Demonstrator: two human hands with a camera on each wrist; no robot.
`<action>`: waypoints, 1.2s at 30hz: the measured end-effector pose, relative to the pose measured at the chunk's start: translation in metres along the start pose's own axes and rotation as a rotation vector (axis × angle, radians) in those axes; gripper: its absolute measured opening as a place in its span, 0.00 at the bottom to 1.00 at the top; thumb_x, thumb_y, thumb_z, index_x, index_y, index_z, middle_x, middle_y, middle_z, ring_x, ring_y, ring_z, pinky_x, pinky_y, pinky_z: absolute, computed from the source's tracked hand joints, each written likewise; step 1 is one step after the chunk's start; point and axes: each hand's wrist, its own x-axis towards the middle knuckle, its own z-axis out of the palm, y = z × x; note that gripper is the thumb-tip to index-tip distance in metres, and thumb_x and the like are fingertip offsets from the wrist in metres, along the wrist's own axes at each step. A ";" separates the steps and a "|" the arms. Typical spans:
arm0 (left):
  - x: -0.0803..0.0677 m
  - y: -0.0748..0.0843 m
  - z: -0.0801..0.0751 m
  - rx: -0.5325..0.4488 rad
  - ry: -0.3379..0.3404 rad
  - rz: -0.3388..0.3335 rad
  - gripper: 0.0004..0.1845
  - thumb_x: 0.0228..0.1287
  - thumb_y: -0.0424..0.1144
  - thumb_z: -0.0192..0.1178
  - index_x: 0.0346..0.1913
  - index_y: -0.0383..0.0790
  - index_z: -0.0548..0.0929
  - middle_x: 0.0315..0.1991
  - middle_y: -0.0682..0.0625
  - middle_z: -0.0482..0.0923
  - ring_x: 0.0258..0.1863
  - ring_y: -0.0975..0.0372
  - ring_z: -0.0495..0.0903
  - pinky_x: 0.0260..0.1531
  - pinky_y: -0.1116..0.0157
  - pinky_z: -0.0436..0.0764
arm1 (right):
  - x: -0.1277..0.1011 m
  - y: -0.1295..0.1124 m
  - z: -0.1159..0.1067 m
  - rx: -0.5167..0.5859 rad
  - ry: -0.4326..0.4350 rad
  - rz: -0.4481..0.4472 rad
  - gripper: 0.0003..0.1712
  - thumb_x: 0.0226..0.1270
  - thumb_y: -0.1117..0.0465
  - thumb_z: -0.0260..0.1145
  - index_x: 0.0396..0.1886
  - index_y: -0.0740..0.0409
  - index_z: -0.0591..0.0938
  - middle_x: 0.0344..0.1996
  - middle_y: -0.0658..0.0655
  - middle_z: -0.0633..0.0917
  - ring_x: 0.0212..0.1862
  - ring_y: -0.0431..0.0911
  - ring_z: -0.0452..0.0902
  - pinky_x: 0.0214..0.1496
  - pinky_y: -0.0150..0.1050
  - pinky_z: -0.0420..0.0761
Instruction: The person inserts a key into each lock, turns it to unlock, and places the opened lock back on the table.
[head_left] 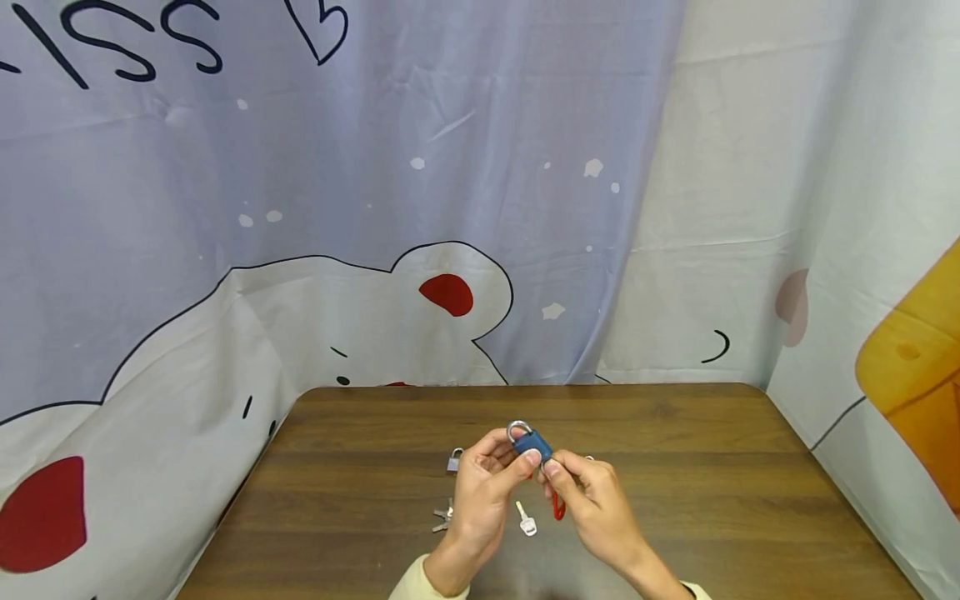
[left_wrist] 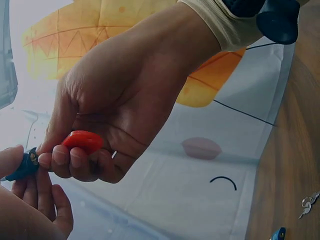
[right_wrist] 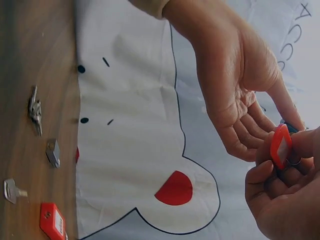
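Note:
A blue padlock with a silver shackle, its shackle end up and tilted left, sits between the thumb and fingers of my left hand. My right hand pinches something small against the padlock's lower end; the fingertips hide most of it. From that hand hangs a red key tag, which shows a pale label and a thin ring in the right wrist view. In the left wrist view the keyhole end of the padlock meets the right fingertips, and the red tag lies across the curled fingers.
On the wooden table lie a small silver padlock, a bunch of keys and a single key. A red block-shaped item with a white label and part of another blue item also lie there. Printed curtains hang behind.

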 end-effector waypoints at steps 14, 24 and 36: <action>-0.001 -0.002 -0.002 0.044 -0.001 -0.008 0.14 0.57 0.26 0.66 0.42 0.46 0.82 0.38 0.57 0.84 0.39 0.67 0.82 0.44 0.69 0.81 | 0.000 -0.001 -0.005 0.409 -0.161 0.181 0.15 0.78 0.68 0.46 0.34 0.73 0.75 0.23 0.54 0.76 0.25 0.43 0.73 0.24 0.38 0.77; 0.000 -0.004 -0.004 0.047 0.018 -0.025 0.12 0.57 0.27 0.66 0.43 0.43 0.81 0.38 0.56 0.84 0.39 0.66 0.81 0.43 0.70 0.80 | -0.004 0.004 0.004 0.097 -0.037 0.073 0.13 0.74 0.72 0.53 0.32 0.56 0.80 0.21 0.57 0.79 0.20 0.40 0.76 0.23 0.34 0.76; -0.001 -0.003 -0.005 0.164 0.058 -0.023 0.16 0.54 0.28 0.69 0.46 0.29 0.81 0.38 0.55 0.86 0.39 0.64 0.85 0.43 0.68 0.83 | -0.002 -0.003 -0.016 -0.442 -0.020 -0.029 0.06 0.62 0.56 0.70 0.36 0.40 0.82 0.27 0.31 0.78 0.32 0.27 0.74 0.33 0.28 0.75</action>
